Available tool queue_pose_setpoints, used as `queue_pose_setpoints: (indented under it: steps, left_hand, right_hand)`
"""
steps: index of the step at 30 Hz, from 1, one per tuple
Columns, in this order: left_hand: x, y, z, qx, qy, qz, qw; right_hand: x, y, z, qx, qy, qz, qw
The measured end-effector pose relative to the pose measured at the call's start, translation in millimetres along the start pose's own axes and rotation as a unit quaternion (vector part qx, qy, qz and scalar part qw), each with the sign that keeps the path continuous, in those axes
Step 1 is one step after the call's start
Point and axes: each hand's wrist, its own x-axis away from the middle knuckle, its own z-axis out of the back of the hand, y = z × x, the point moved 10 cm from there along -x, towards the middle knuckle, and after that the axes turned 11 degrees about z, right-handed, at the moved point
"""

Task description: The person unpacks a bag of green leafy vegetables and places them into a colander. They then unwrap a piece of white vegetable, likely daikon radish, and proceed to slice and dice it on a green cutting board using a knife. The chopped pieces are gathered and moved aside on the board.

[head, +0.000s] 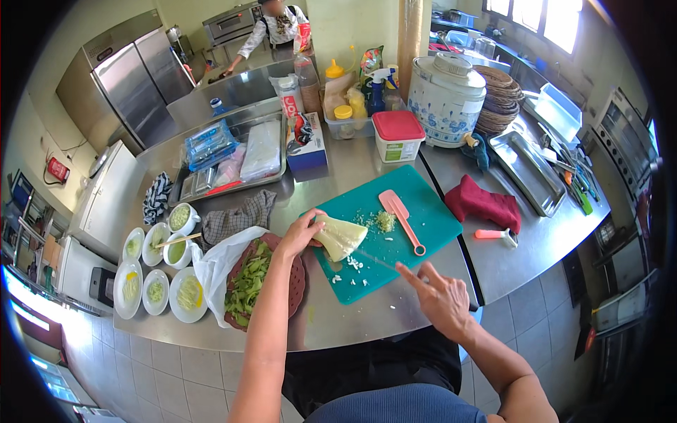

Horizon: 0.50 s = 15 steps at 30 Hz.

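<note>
My left hand (302, 233) grips a pale green, ribbed vegetable piece (341, 238), perhaps a celery base, tilted over the left part of a green cutting board (349, 288). In my right hand (444, 300) is a knife (380, 259), my index finger stretched along its blade. The blade's tip end lies at the lower edge of the vegetable; whether it touches is hard to tell. Small white bits (354, 263) are scattered below it. Farther back on the board sit a heap of chopped pale green bits (386, 221) and a pink spatula (404, 219).
Left of the board, a brown perforated basket (297, 285) holds leafy greens (251, 283). Several small white dishes (188, 312) of cut vegetables stand beyond it. A red cloth (484, 203) and an orange-handled peeler (494, 234) lie right. Another person (280, 29) stands across the room.
</note>
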Motion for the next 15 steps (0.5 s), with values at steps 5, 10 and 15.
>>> queue_pose_setpoints:
  steps: [5, 10, 15]
  left_hand:
    - [-3.6, 10.4, -8.9, 0.025, -0.002, -0.017, 1.000]
    - [0.4, 1.0, -1.1, 0.042, 0.013, -0.020, 0.999]
    - [27.4, 45.7, 31.8, 0.008, 0.097, -0.127, 0.987]
  right_hand:
    - [-3.9, 4.4, -20.5, 0.036, 0.041, 0.022, 0.998]
    - [19.9, 9.0, 1.5, -0.004, -0.005, -0.044, 0.999]
    - [60.1, 37.6, 18.9, 0.041, 0.042, -0.149, 0.987]
